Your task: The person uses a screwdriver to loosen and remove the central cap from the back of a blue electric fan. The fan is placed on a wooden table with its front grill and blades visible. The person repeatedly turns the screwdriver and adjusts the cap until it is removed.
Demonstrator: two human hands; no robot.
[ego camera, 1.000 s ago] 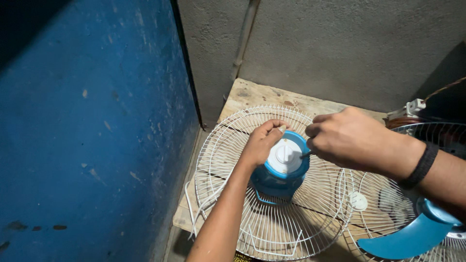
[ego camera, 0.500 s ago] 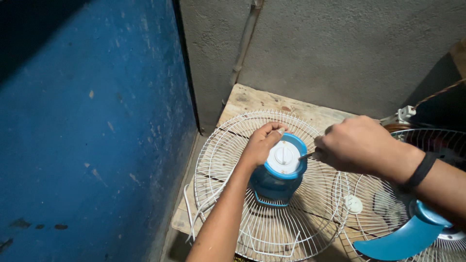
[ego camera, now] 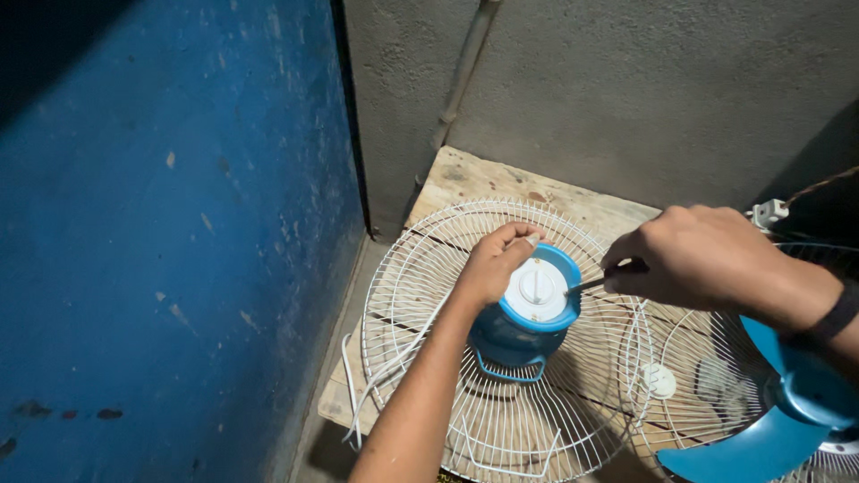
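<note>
The blue fan motor housing (ego camera: 523, 326), capped with a round white cover (ego camera: 535, 290), stood at the middle of a white wire fan guard (ego camera: 420, 295) that lay flat on a pale wooden board (ego camera: 474, 179). The left hand (ego camera: 492, 264) rested against the housing's left side, its fingers curled around the blue rim and pressed to it, steadying the housing. The right hand (ego camera: 702, 259) hovered just right of the housing, its fingers closed tight around a slim screwdriver (ego camera: 591, 284) whose metal tip reached the right edge of the white cover. A dark band (ego camera: 837, 313) circled the right wrist. Right of the housing lay a second wire guard (ego camera: 680, 376) with a small white hub, and beyond it a blue fan blade (ego camera: 761, 438). A white cable (ego camera: 385, 376) trailed off the left edge of the first guard. A blue wall (ego camera: 161, 224) rose left of the housing, and a grey rendered wall (ego camera: 626, 89) stood behind it, with a thin pipe (ego camera: 465, 63) running up it.
</note>
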